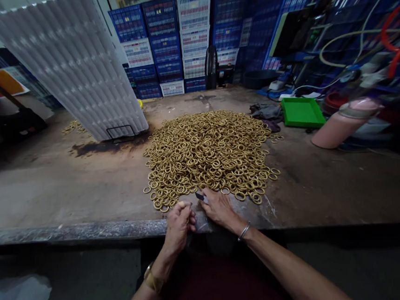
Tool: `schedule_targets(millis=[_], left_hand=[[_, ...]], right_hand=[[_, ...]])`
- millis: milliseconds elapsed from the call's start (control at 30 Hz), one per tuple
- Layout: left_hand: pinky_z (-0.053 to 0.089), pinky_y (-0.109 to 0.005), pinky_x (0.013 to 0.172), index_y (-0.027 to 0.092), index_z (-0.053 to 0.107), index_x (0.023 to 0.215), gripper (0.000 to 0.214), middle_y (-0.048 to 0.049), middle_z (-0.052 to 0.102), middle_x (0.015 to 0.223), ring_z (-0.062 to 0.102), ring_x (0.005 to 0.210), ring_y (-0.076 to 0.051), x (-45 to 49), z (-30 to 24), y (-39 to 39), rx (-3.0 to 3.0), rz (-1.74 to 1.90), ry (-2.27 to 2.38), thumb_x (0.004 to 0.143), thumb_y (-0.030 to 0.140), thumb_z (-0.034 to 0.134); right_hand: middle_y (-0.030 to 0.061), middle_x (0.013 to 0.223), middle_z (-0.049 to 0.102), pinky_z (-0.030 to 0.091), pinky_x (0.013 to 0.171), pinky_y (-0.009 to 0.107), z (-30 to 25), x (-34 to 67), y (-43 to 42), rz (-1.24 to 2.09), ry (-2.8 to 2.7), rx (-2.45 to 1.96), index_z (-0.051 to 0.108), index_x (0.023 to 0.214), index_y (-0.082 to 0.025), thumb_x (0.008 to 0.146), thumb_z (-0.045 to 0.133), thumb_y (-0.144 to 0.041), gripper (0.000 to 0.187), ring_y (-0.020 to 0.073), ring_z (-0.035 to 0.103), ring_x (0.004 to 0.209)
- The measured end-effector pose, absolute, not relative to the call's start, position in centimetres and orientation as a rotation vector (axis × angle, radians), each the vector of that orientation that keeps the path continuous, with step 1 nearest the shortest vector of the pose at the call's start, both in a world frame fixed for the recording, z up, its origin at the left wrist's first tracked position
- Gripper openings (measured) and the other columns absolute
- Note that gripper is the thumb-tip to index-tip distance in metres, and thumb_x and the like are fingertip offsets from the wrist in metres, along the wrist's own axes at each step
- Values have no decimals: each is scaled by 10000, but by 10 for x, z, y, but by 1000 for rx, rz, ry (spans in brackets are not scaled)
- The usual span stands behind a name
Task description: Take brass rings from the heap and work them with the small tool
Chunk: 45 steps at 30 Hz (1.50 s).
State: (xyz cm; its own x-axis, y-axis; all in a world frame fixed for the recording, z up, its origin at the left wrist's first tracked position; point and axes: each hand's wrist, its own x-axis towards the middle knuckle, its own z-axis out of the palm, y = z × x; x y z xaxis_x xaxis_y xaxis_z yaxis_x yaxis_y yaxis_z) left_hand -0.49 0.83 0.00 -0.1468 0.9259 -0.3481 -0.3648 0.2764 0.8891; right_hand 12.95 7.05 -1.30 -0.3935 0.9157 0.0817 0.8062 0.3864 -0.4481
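Note:
A large heap of brass-coloured rings (207, 149) spreads over the worktable (112, 185). At the heap's near edge, my right hand (221, 208) is closed around a small utility knife (200, 196), its dark blade pointing up and left. My left hand (179, 223) is just to the left, with its fingers curled in and pressed together near the table's front edge. Whatever those fingers pinch, if anything, is too small or hidden to name. A few loose rings lie close to both hands.
A tall translucent corrugated panel stack (70, 68) stands at back left in a black wire stand (119, 132). To the right are a green tray (302, 112), a pink cylinder (338, 126) and cables. Blue and white crates (166, 48) are stacked behind.

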Motion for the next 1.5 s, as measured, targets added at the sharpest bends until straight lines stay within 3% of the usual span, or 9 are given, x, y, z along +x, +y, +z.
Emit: schedule_targets(millis=[167, 400, 700, 833, 1100, 1500], left_hand=[[336, -154, 346, 158, 519, 934, 358, 44, 517, 592, 448, 427, -69, -2, -3, 14, 779, 1147, 1325, 711, 430, 586], [293, -158, 356, 167, 497, 649, 278, 63, 447, 493, 368, 370, -48, -1, 2, 16, 923, 1047, 1322, 714, 422, 585], [332, -195, 486, 176, 590, 671, 161, 32, 505, 543, 433, 499, -92, 9, 6, 13, 1035, 1329, 1365, 721, 328, 609], [306, -184, 438, 171, 584, 731, 199, 33, 503, 546, 402, 450, -76, 8, 4, 13, 1006, 1246, 1361, 753, 369, 575], [279, -158, 383, 166, 510, 742, 327, 44, 491, 586, 396, 410, -47, 4, 4, 12, 839, 1075, 1224, 734, 489, 562], [284, -161, 393, 169, 490, 726, 303, 41, 502, 608, 410, 434, -45, 2, -1, 11, 776, 1092, 1142, 733, 457, 584]], right_hand=[[17, 746, 600, 334, 600, 218, -16, 135, 65, 700, -2176, -1326, 559, 853, -178, 800, 465, -245, 127, 127, 508, 646], [-25, 603, 483, 340, 533, 194, -12, 129, 58, 1056, -1885, -1208, 532, 727, -172, 783, 464, -295, 151, 98, 419, 562], [-49, 524, 472, 300, 424, 178, -5, 131, 66, 1459, -1612, -1307, 535, 695, -160, 738, 486, -347, 198, 68, 384, 453], [-58, 513, 489, 241, 356, 165, -2, 133, 66, 1706, -1471, -1247, 495, 730, -165, 740, 490, -391, 226, 44, 330, 367], [-71, 502, 429, 264, 380, 159, -12, 130, 69, 1558, -1482, -1251, 500, 661, -169, 697, 536, -327, 165, 44, 331, 408], [-63, 504, 454, 301, 434, 180, -13, 131, 69, 1513, -1518, -1249, 506, 657, -173, 726, 476, -275, 127, 60, 354, 423]])
